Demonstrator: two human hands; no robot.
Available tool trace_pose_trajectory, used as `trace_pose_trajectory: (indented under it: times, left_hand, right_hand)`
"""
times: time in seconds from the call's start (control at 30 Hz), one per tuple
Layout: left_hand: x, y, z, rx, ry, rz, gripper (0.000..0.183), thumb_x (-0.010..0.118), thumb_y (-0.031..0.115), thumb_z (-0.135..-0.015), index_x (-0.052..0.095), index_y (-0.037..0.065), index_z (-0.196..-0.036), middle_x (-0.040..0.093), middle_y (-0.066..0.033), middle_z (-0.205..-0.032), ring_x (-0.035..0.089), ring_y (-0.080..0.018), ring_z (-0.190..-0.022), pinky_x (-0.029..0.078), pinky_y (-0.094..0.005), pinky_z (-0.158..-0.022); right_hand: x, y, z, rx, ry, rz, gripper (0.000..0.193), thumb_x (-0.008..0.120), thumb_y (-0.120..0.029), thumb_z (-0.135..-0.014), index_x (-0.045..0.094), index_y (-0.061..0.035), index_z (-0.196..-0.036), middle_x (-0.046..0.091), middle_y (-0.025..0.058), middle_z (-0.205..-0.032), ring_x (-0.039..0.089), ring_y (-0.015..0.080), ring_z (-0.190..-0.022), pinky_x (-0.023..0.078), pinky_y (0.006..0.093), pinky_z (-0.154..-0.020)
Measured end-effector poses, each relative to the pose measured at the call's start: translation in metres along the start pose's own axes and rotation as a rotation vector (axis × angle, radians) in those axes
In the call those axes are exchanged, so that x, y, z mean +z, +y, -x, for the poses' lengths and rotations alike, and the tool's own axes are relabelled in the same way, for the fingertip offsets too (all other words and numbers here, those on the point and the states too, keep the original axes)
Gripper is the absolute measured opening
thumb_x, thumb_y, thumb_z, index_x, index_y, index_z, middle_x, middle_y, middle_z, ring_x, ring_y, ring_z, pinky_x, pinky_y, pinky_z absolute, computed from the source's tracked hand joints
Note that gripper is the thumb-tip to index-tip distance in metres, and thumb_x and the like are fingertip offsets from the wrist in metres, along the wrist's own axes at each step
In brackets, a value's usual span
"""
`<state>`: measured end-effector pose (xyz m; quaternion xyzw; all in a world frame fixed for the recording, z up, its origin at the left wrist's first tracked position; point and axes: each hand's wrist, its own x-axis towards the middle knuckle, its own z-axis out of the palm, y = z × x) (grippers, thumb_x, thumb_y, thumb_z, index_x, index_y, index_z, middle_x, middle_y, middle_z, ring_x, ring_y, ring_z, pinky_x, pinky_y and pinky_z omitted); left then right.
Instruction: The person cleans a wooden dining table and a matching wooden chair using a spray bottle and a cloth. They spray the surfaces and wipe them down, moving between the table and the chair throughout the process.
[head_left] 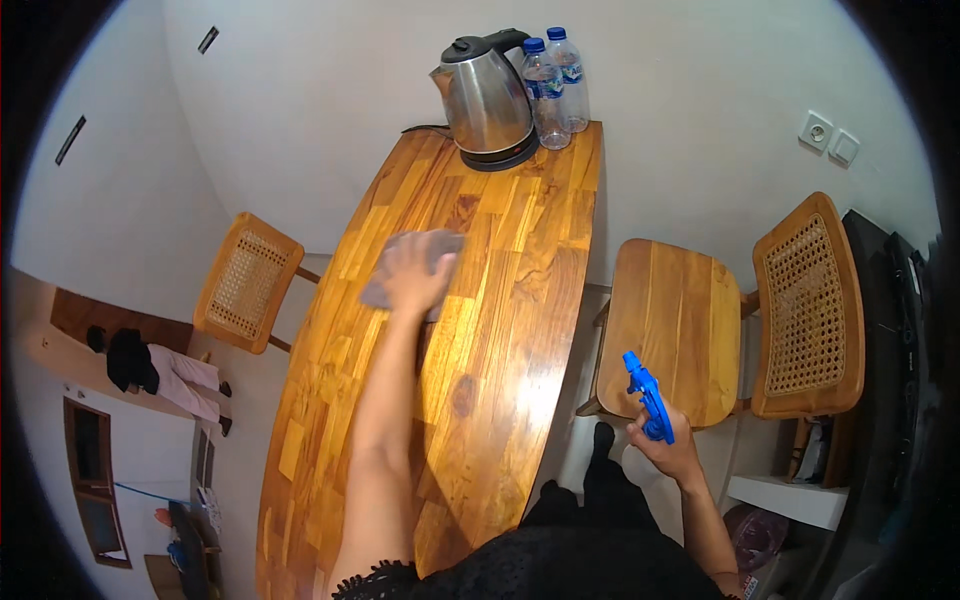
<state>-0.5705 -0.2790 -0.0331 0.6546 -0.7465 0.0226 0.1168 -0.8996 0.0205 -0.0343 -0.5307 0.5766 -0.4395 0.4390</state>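
My left hand (417, 277) lies spread over a grey cloth (378, 290) on the wooden table (500, 345). Its fingers are stretched out and a little blurred, pressing the cloth against the tabletop. My right hand (672, 447) is closed around a spray bottle with a blue trigger head (648, 397). It is held off the table's right side, near the front of a wooden chair seat (680, 325). The nozzle points up and away from me. The bottle's body is mostly hidden by my hand.
At the table's far end stand a steel electric kettle (487, 105) and two clear plastic bottles (545, 100) with blue caps. A cane-backed chair (250, 280) is on the left, another chair back (808, 305) on the right. Far left, a person (160, 370) stands.
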Motion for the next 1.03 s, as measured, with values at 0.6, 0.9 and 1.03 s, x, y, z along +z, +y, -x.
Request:
trace_pose_trajectory:
  times: [0.6, 0.9, 1.03]
  left_hand:
    - [-0.073, -0.196, 0.230, -0.576, 0.026, -0.208, 0.061, 0.047, 0.054, -0.085, 0.035, 0.024, -0.137, 0.027, -0.0102, -0.145, 0.025, -0.0360, -0.132, 0.019, -0.0578, -0.103]
    - [-0.032, 0.017, 0.191, 0.155, 0.097, -0.083, 0.069, 0.046, 0.061, -0.081, 0.032, 0.024, -0.138, 0.025, -0.0110, -0.146, 0.022, -0.0385, -0.133, 0.014, -0.0633, -0.103]
    - [-0.021, 0.088, 0.200, 0.349, 0.036, 0.019, 0.069, 0.046, 0.061, -0.082, 0.031, 0.025, -0.138, 0.023, -0.0108, -0.147, 0.021, -0.0385, -0.134, 0.012, -0.0642, -0.103]
  right_hand:
    - [0.062, -0.044, 0.040, -0.164, -0.205, 0.029, 0.062, 0.063, -0.011, -0.074, 0.043, -0.0058, -0.131, 0.055, 0.0059, -0.064, 0.054, 0.0127, -0.057, 0.044, 0.0258, -0.059]
    - [0.058, -0.058, 0.063, -0.175, -0.162, 0.114, 0.061, 0.063, -0.012, -0.074, 0.043, -0.0064, -0.132, 0.055, 0.0063, -0.065, 0.053, 0.0131, -0.057, 0.044, 0.0264, -0.060]
    - [0.055, -0.059, 0.090, -0.158, -0.084, 0.176, 0.062, 0.064, -0.013, -0.074, 0.043, -0.0075, -0.132, 0.057, 0.0064, -0.067, 0.054, 0.0135, -0.059, 0.045, 0.0264, -0.062]
